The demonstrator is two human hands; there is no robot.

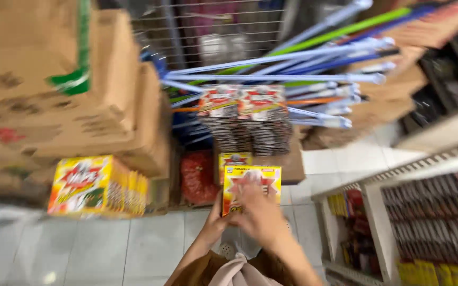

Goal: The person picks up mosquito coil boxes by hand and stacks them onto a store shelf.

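On the floor: pale square tiles [107, 249] with thin dark grout lines; the whole view is motion-blurred.
Room: a crowded shop aisle, goods stacked on the floor at left and centre, shelving at right.
Left hand [216, 222]: under the lower left corner of a yellow and red carton [251, 182], fingers hidden behind it, so the grip cannot be told.
Right hand [258, 212]: laid flat over the carton's lower front, fingers pressed against it.
Carton: held upright in front of the body, just above the tiles, near a second small yellow box [234, 160] behind it.
Left side: brown cardboard boxes [54, 79] piled high, with a row of yellow cartons [99, 185] at their foot.
Centre: a red mesh bundle [197, 177] beside a stack of dark packets [247, 119].
Behind: long blue and green broom handles [292, 63] slanting across a wire grid [213, 32].
Right: a white shelf unit [377, 222] filled with dark and yellow packets.
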